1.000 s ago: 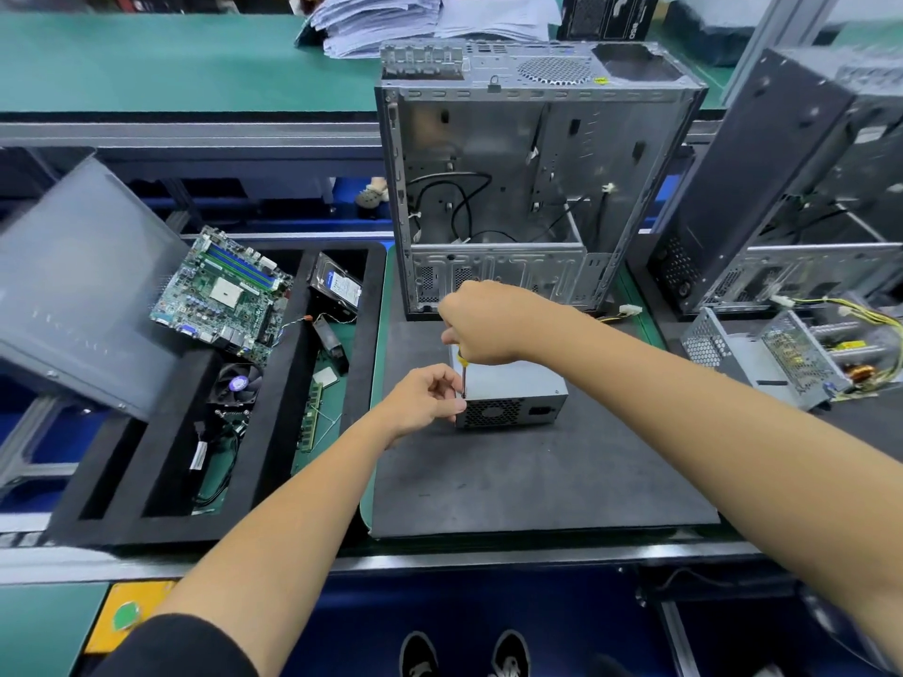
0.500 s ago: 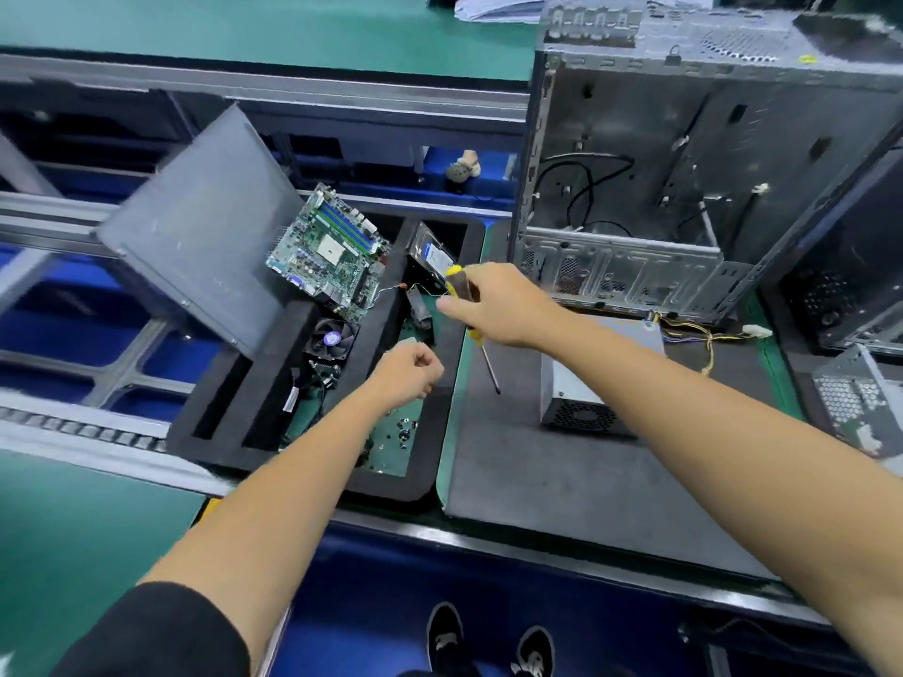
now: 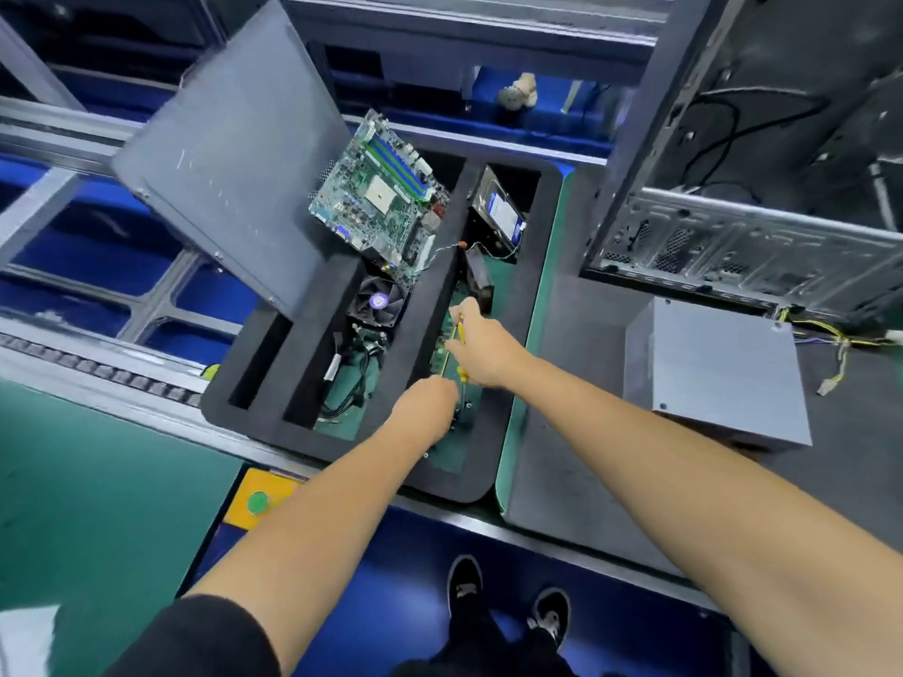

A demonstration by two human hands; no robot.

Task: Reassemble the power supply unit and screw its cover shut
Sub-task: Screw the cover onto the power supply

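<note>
Both hands reach into the right compartment of the black foam tray (image 3: 488, 476). The right hand (image 3: 481, 349) has its grip wrapped round a yellow-handled screwdriver (image 3: 460, 351); the left hand (image 3: 427, 408) is curled low beside it, contents hidden. The closed power supply unit (image 3: 718, 368) sits apart on the grey surface (image 3: 576, 432), by the open computer case (image 3: 762, 153).

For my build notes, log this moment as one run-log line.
left hand: reaching into foam tray | right hand: holds screwdriver over tray | power supply: on mat, untouched | stage: fetching screw, likely
</note>
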